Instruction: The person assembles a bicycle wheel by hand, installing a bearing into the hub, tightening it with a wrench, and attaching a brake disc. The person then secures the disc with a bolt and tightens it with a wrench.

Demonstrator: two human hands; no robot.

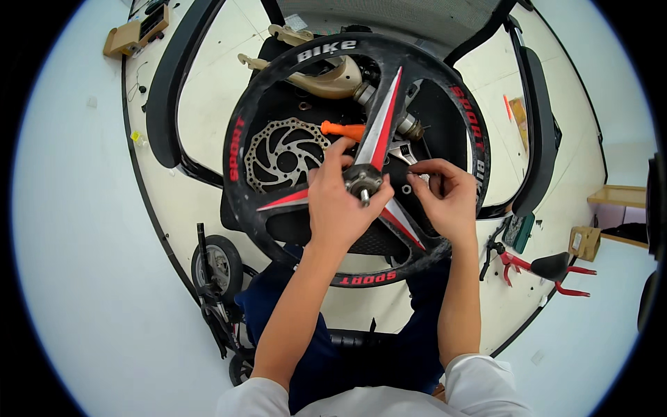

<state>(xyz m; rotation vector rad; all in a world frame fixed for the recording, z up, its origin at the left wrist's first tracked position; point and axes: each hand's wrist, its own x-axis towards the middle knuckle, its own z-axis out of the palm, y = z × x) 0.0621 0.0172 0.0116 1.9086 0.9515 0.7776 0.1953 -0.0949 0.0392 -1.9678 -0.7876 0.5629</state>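
A black bicycle wheel (244,208) with three broad spokes in red and silver rests tilted over an office chair seat, before my lap. My left hand (340,205) grips it round the metal hub (363,179), thumb on the right and fingers on the left; an axle end sticks up between them. Over the wheel's right side, my right hand (448,201) pinches thumb and forefinger together, on something too small to make out. A small nut (406,188) shows just below those fingertips. Through the wheel appear a brake disc (287,132), an orange-handled tool (340,130) and an adjustable wrench (401,151).
Beige fork-like metal parts (333,82) lie at the seat's back. Armrests (163,104) flank the wheel. On the floor are a small-wheeled vehicle (219,267) at left, a red frame with a black saddle (550,266) at right, and cardboard boxes (121,38).
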